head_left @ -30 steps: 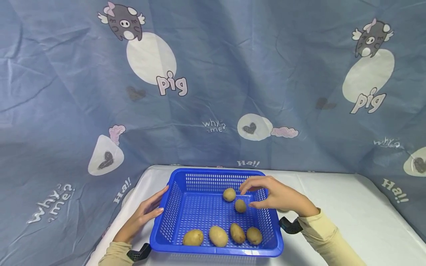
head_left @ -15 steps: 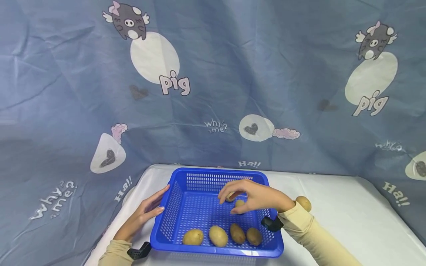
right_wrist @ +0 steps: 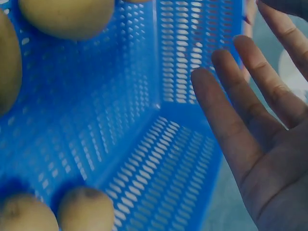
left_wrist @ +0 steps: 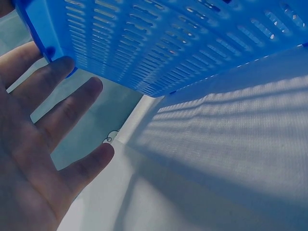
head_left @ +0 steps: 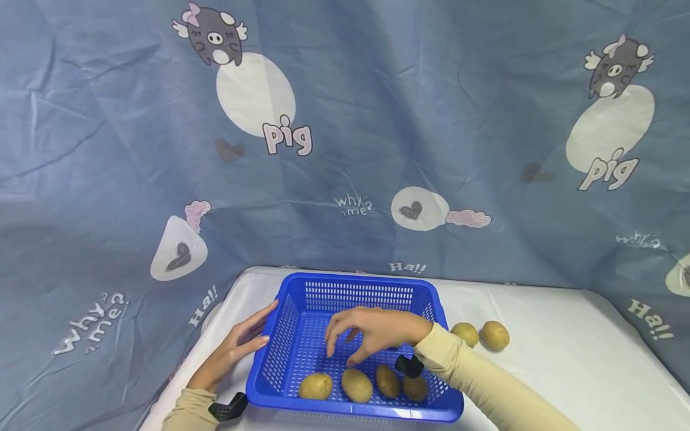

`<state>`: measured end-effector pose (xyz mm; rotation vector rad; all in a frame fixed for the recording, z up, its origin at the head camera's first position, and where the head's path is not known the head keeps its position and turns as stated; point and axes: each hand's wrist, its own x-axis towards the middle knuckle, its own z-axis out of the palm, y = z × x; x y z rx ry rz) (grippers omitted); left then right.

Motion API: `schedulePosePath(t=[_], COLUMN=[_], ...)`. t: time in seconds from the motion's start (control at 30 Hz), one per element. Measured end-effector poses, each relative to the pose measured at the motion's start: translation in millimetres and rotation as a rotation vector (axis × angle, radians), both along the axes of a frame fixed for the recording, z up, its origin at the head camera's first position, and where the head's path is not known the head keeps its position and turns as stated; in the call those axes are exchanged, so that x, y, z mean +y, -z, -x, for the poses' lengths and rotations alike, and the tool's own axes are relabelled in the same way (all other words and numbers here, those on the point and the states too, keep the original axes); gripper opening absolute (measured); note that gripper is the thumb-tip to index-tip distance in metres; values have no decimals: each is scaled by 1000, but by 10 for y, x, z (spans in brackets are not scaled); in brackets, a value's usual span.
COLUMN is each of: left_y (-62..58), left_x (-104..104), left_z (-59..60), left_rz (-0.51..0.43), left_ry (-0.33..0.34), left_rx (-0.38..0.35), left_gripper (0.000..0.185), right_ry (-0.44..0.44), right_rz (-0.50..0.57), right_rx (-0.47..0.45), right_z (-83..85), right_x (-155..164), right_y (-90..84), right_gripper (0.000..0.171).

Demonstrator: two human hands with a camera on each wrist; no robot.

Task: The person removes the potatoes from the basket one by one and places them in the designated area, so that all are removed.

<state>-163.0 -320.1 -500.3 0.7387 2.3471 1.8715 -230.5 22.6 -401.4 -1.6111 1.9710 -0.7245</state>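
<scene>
A blue perforated plastic basket sits on the table, potatoes inside it. Along its near side lie several, among them an oval potato and a yellowish potato. Over the basket floor hovers my right hand, fingers spread in a loose curve with nothing between them. Farther back, a sliver of another potato shows beneath the hand. My left hand rests its fingertips against the basket's left rim; in the left wrist view its fingers are spread and nearly straight beside the basket wall.
Two potatoes, one close to the sleeve and one farther right, lie on the white tablecloth outside the basket. A blue printed curtain hangs behind the table. Each wrist wears a black device.
My right hand has moved left and nearer across the basket, covering the rear potatoes. Two potatoes on the table have come out from behind the right arm. The left hand stays put.
</scene>
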Motion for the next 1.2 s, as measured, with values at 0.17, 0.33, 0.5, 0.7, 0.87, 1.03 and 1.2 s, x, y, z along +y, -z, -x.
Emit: schedulePosePath(t=[0.17,0.33,0.5,0.7,0.87,1.03,1.2], left_y=[-1,9,9,7,0,-7,-9], left_x=[-4,0,-4,-17,-8,-6,-9], left_z=[9,15,20,28,32,24,9], left_rz=[1,16,20,10,5,-1,6], left_ry=[4,2,4,18,26,18,5], left_rx=[24,32,21,33,56,43,16], left_gripper=[64,64,65,65,64,64,64], right_ry=[-79,-138,-166,-236,-246,-226,-221], right_rz=[-27,-44,-83,-153,-210,-204,-181], right_rx=[-26,53,79,95,75,81,78], right_z=[27,23,-12,-53,-66,-75,-86], right_x=[-190,-341,-457,-570,-612,-629,-644], right_y=[129,212,284,351,414,459,486], right_gripper=[31,31,30,32,33,33,30])
